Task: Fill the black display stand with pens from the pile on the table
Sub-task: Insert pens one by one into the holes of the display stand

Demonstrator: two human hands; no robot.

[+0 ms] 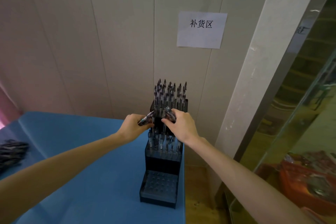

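My left hand [135, 125] is gripping a pen [146, 118] at centre frame, fingers curled round it, its tip slanting toward the stand. My right hand [181, 126] is clutching a small bundle of pens [170, 113] just beside it, over the middle tier. The black display stand [160, 176] is sitting at lower centre, near the right edge of the blue table [91, 169]: top tier crowded, middle tier partly filled, bottom tier showing bare holes. The pen pile [11, 151] is lying at far left. A paper sign [201, 30] is hanging on the wall, upper right.
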